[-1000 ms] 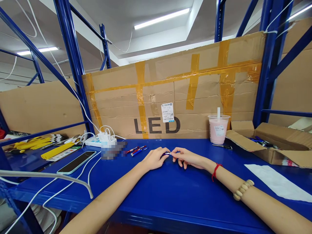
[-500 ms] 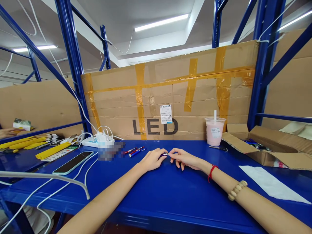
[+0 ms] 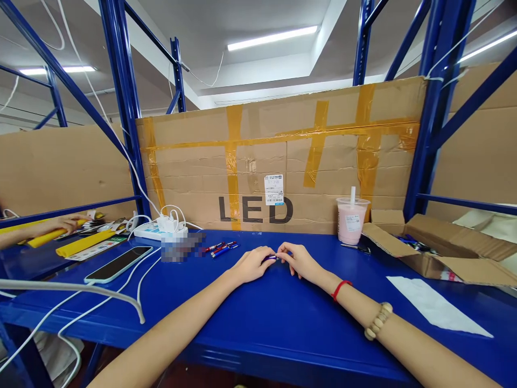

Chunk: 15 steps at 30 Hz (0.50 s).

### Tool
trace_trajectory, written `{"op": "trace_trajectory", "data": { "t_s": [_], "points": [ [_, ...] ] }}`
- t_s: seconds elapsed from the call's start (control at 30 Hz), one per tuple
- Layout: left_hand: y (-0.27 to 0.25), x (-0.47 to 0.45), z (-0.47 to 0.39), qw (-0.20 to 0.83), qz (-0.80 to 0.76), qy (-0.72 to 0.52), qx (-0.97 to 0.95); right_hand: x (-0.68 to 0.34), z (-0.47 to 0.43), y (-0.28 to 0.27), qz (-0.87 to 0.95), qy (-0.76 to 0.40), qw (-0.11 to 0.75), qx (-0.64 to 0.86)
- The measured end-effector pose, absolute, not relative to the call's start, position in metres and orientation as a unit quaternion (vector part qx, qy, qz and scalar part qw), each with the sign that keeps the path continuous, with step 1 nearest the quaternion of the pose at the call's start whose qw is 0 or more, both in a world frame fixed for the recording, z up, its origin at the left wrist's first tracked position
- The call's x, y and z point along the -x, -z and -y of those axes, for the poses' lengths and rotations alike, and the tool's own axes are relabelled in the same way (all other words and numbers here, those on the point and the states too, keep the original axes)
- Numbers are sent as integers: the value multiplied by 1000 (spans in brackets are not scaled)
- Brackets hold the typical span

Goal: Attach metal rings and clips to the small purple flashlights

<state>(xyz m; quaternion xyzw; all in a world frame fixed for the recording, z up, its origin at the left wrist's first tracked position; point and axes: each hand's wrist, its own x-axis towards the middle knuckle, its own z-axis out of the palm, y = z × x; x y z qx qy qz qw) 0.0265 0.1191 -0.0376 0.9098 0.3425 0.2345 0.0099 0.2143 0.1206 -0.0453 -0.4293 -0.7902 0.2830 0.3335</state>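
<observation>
Left hand grip: the left hand (image 3: 252,264) is holding a slim dark-blue item (image 3: 270,257) between thumb and fingers, the grip narrow.
Right hand grip: the right hand (image 3: 301,260) is bringing its fingertips to the item's right end; whether they are pinching it, I cannot tell.
Slim item: it is lying between the two hands, mostly hidden by fingers; whether it is touching the table (image 3: 258,328), I cannot tell.
Right wrist: a red cord (image 3: 340,290) is circling the wrist, and a beaded bracelet (image 3: 378,321) is sitting farther up the forearm.
Pens: a few red and blue pen-like pieces (image 3: 220,249) are lying together beyond the left hand, to its left.
Left of table: a phone (image 3: 118,264) is lying face up near a power strip (image 3: 143,231), with white cables trailing over the edge.
Right of table: a pink drink cup (image 3: 350,223) is standing upright beside an open carton (image 3: 424,262); a white sheet (image 3: 438,307) is lying nearer the person.
Backing: a taped cardboard panel (image 3: 194,178) marked LED is standing behind the table.
Far left: another person's hand (image 3: 68,222) is touching a yellow item (image 3: 50,236).
</observation>
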Motion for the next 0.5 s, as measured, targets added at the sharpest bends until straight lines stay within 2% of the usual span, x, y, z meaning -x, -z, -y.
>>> {"op": "trace_trajectory", "data": {
  "t_s": [0.07, 0.17, 0.3, 0.4, 0.5],
  "points": [
    [37, -27, -120, 6, -342, -234, -910, -215, -117, 39, 796, -238, 311, 461],
    [37, -27, -122, -10, -337, -218, -916, -217, -111, 27, 825, -88, 254, 498],
    [41, -26, -127, -21, -330, -195, -923, -218, -109, 17, 842, 101, 123, 515],
    [44, -25, -130, -28, -327, -197, -924, -216, -108, 19, 840, 151, 63, 517],
    [42, -25, -129, -72, -343, -215, -912, -215, -105, 23, 835, 162, 69, 522]
  ]
}}
